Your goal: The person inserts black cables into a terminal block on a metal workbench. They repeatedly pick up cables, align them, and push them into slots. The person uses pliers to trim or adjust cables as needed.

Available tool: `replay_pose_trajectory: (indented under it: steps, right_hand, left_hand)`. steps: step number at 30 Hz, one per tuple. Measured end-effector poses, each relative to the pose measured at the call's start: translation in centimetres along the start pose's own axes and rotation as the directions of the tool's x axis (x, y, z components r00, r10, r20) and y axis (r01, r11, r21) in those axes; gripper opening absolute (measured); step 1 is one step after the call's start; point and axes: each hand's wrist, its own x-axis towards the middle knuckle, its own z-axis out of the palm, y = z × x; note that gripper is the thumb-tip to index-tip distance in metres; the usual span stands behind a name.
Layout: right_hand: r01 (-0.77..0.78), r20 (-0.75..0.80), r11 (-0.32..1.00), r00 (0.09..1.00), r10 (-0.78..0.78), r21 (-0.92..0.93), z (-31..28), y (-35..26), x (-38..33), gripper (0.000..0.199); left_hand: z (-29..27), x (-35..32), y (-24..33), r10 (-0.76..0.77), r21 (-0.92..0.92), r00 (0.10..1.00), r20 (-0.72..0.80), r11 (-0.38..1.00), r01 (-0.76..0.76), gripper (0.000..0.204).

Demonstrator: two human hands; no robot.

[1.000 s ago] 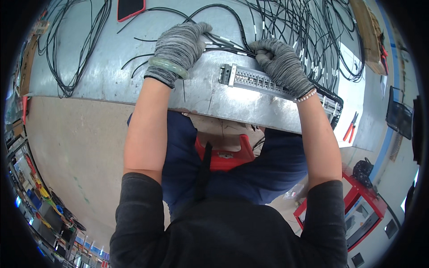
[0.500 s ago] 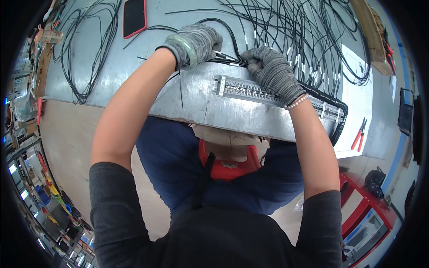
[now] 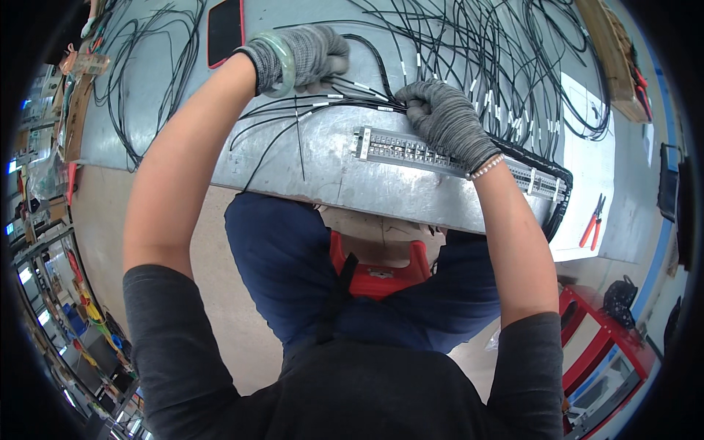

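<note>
Both of my hands wear grey knit gloves. My right hand is closed around a bundle of thin black wires above the terminal strip. Several loose wire ends with white marker sleeves fan out to the left from that grip. My left hand, a pale green bangle at its wrist, is curled over some of these wires, its fingertips slightly blurred. Below the right hand lies a metal rail with a row of terminal blocks, partly covered by that hand and forearm. A black sleeved cable bundle bends around the rail's right end.
Many black wires with white sleeves spread over the metal table. Coiled wires and a red-cased phone lie at left. Red-handled pliers rest on a paper sheet; a wooden box stands far right.
My left hand has moved left, and more wire ends now show fanned out beneath it toward the table's front edge. My right hand keeps its hold in the same place.
</note>
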Motion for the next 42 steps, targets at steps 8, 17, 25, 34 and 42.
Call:
replay_pose_trajectory:
  steps: [8,17,25,34,42]
  right_hand:
    - [-0.01,0.04,1.0,0.999,0.01,-0.003,-0.2,-0.6,0.2,0.021]
    - [0.019,0.016,0.996,1.0,-0.018,-0.086,-0.3,-0.2,-0.1,0.017]
    - [-0.015,0.049,0.999,0.999,0.016,-0.031,-0.5,-0.2,0.0,0.018]
    - [0.072,-0.047,0.997,0.996,-0.073,-0.023,-0.1,0.5,0.1,0.014]
    - [0.077,0.009,0.988,0.997,-0.076,-0.132,-0.4,0.3,0.2,0.017]
  left_hand:
    - [3.2,0.7,-5.9,0.286,0.485,0.95,-0.129,0.854,-0.191,0.018]
    - [1.9,2.1,0.6,0.556,0.772,0.723,-0.41,0.633,-0.049,0.022]
    - [5.9,3.3,1.5,0.174,-0.316,0.707,-0.685,0.803,-0.505,0.033]
    - [10.6,2.6,0.1,-0.183,-0.591,0.62,-0.763,-0.192,-0.784,0.025]
    - [8.5,3.1,1.4,0.06,-0.097,0.908,-0.415,0.989,-0.109,0.034]
